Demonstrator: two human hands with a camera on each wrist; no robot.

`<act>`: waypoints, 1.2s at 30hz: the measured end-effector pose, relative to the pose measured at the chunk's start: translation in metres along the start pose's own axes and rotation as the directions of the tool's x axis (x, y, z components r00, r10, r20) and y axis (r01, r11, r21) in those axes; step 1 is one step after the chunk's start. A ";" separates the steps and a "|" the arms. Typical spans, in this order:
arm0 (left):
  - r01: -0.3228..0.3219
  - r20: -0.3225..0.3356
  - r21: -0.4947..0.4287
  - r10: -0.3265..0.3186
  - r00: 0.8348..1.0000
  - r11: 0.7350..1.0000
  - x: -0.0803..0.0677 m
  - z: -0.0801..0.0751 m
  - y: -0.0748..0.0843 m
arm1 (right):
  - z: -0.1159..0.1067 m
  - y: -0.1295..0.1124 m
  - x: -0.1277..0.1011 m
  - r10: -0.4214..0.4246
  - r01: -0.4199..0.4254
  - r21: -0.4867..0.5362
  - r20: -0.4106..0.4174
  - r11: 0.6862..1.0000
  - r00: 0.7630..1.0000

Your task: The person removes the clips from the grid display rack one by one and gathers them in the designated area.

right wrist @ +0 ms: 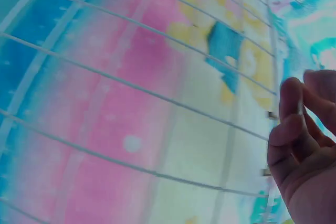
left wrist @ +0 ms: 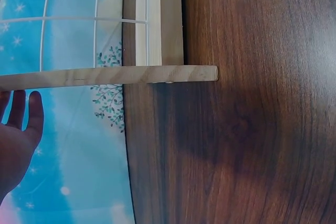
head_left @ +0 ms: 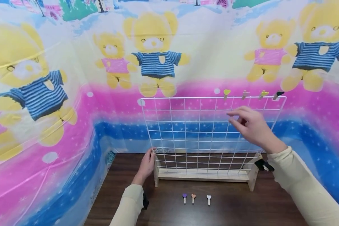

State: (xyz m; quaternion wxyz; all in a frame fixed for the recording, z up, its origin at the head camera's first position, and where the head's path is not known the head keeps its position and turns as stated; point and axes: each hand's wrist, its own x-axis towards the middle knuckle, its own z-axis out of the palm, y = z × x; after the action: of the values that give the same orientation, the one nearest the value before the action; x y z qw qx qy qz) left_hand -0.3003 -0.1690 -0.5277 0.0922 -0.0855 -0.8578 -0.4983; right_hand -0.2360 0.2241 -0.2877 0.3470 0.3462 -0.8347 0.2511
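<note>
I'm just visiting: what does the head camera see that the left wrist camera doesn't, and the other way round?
Only the head view: the right hand, four pegs on the grid's top edge, and a purple heart peg, orange heart peg and white heart peg on the table.

Only the left wrist view: close detail, such as wood grain on the post and separate little leaves printed on the backdrop.

Both: the left hand at that post, the white grid, backdrop and table.

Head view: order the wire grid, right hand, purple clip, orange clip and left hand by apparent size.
Largest: wire grid
Right hand
Left hand
Smallest: purple clip and orange clip, too alike to rank
</note>
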 end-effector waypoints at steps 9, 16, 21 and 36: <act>0.006 -0.001 -0.015 -0.006 1.000 1.000 -0.002 0.001 -0.001 | -0.013 -0.014 0.037 0.030 -0.027 0.015 -0.212 1.000 0.977; 0.026 -0.009 -0.014 -0.026 1.000 1.000 -0.003 0.001 -0.001 | -0.001 -0.010 0.050 0.188 -0.188 0.013 -0.094 0.982 0.978; -0.026 -0.020 0.002 0.026 0.999 1.000 -0.002 0.002 -0.001 | 0.003 -0.007 0.054 0.228 -0.228 0.009 -0.048 0.974 0.973; -0.038 -0.023 0.012 0.038 0.999 0.999 -0.003 0.000 0.001 | 0.003 -0.007 0.066 0.419 -0.419 0.080 0.018 0.904 0.908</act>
State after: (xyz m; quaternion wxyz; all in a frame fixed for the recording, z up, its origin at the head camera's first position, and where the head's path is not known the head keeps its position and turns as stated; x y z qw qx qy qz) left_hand -0.2974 -0.1683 -0.5277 0.1120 -0.0955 -0.8579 -0.4922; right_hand -0.2660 0.1908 -0.2382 0.2703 0.1726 -0.8787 0.3536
